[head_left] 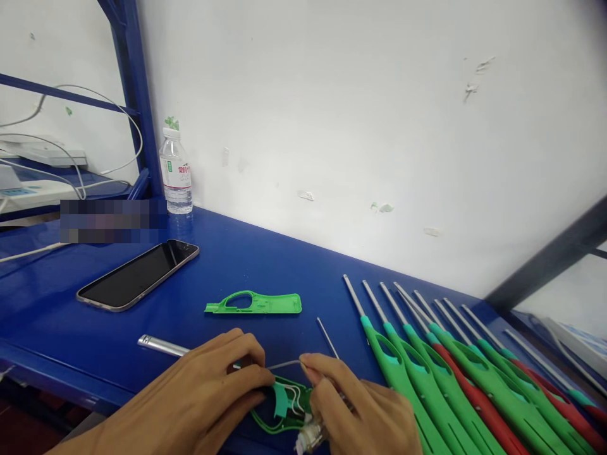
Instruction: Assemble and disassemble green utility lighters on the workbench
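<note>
An opened long-nosed lighter [277, 430] lies in a green half shell, with a teal trigger [281, 399] and white wires [296, 397] exposed inside. My left hand [222, 385] is closed around its front end, and the metal tube [161, 345] sticks out to the left beyond my knuckles. Between the thumb and forefinger of my right hand [353, 404] is the tip of a thin wire [284, 364] stretching from the left fingers. A clear part with a metal fitting [310, 436] sits under my right hand. A thin metal rod [327, 337] emerges behind that hand; whether I hold it is hidden.
A matching green half shell [279, 304] lies beyond my hands on the blue table [227, 246]. Several green and red lighters [427, 373] are lined up at right. A phone [140, 275], a water bottle [175, 174] and cables [114, 104] are at left. A white wall stands behind.
</note>
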{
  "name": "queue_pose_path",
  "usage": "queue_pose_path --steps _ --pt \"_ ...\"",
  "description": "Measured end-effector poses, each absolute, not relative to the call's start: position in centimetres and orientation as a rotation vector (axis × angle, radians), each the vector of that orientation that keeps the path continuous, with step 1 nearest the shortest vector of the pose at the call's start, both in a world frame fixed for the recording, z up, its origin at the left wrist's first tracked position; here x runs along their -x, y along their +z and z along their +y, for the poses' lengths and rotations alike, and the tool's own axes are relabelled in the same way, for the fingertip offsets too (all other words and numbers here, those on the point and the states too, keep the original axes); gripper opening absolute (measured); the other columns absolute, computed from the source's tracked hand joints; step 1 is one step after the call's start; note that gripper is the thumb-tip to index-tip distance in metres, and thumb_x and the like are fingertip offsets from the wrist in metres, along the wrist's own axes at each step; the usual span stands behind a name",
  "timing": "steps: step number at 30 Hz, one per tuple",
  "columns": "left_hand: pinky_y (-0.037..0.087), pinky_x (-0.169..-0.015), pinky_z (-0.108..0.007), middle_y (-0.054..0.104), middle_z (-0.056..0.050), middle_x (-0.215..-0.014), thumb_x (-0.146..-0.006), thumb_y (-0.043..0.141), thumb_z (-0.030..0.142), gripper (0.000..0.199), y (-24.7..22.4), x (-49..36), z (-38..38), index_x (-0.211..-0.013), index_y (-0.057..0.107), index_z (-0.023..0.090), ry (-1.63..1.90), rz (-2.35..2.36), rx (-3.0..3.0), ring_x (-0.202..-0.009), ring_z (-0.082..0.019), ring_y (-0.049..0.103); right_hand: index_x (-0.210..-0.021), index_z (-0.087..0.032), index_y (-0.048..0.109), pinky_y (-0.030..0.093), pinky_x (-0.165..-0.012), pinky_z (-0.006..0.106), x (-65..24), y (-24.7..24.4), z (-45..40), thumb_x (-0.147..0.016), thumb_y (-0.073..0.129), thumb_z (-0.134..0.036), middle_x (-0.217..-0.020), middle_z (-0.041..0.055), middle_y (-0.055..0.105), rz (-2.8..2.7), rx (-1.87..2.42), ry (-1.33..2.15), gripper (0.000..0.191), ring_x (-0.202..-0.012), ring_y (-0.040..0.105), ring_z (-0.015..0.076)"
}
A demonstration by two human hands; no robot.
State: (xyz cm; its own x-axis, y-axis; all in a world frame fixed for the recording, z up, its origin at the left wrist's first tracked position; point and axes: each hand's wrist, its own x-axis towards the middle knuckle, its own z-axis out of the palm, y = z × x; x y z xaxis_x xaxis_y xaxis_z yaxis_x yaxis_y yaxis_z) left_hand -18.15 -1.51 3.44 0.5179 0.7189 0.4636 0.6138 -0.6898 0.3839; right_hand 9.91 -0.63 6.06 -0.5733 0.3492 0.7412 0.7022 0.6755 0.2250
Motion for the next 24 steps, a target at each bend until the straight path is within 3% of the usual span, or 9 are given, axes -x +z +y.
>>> queue_pose_path --steps 4,9,13,17,20,24 --pt "0.062 -0.101 -0.014 0.077 0.003 -0.126 -0.113 0.061 0.008 0.038 4.3 17.9 -1.5 -0.132 0.078 0.036 0.894 1.097 -2.546 -0.107 -0.012 0.079 -0.083 -0.023 0.070 0.049 -0.049 0.019 -10.0 6.4 -0.6 -0.116 0.061 -0.003 -0.102 -0.0002 0.092 -2.233 0.786 -0.671 0.040 -0.046 0.068 0.0049" --pt "0.061 -0.112 -0.018 0.072 0.001 -0.140 -0.116 0.057 0.010 0.041 3.3 18.4 -1.8 -0.142 0.073 0.037 0.803 1.159 -2.588 -0.119 -0.013 0.078 -0.084 -0.022 0.069 0.056 -0.055 0.021 -9.7 6.3 -0.7 -0.121 0.055 -0.004 -0.104 0.0006 0.092 -2.204 0.775 -0.590 0.044 -0.057 0.078 0.0067" --pt "0.062 -0.107 -0.017 0.072 0.000 -0.145 -0.116 0.054 0.008 0.047 3.2 18.6 -1.7 -0.151 0.069 0.036 0.802 1.168 -2.683 -0.119 -0.013 0.078 -0.086 -0.022 0.066 0.059 -0.064 0.020 -9.5 6.1 -0.7 -0.123 0.055 -0.004 -0.105 -0.0002 0.092 -2.177 0.757 -0.499 0.043 -0.069 0.085 0.0082" --pt "0.058 -0.114 -0.019 0.081 0.003 -0.137 -0.122 0.050 0.013 0.040 4.9 16.9 -1.1 -0.153 0.067 0.033 1.124 1.186 -2.805 -0.128 -0.012 0.079 -0.088 -0.022 0.065 0.060 -0.068 0.018 -9.5 6.0 -0.7 -0.122 0.056 -0.003 -0.106 -0.0003 0.092 -2.165 0.749 -0.469 0.040 -0.073 0.086 0.0081" --pt "0.063 -0.104 -0.025 0.088 0.003 -0.124 -0.132 0.041 0.034 0.031 5.9 14.9 0.0 -0.145 0.069 0.027 1.311 1.142 -2.875 -0.111 -0.014 0.085 -0.092 -0.023 0.063 0.061 -0.071 0.019 -9.5 5.8 -0.5 -0.123 0.053 -0.002 -0.105 0.0000 0.091 -2.146 0.739 -0.441 0.039 -0.076 0.087 0.0089" --pt "0.062 -0.078 -0.029 0.086 0.005 -0.096 -0.133 0.039 0.030 0.032 6.2 13.3 1.5 -0.135 0.069 0.021 1.449 0.900 -2.855 -0.078 -0.013 0.079 -0.095 -0.025 0.058 0.058 -0.067 0.022 -9.4 5.5 -0.3 -0.124 0.051 -0.005 -0.100 -0.0001 0.088 -2.132 0.702 -0.415 0.036 -0.071 0.084 0.0107"
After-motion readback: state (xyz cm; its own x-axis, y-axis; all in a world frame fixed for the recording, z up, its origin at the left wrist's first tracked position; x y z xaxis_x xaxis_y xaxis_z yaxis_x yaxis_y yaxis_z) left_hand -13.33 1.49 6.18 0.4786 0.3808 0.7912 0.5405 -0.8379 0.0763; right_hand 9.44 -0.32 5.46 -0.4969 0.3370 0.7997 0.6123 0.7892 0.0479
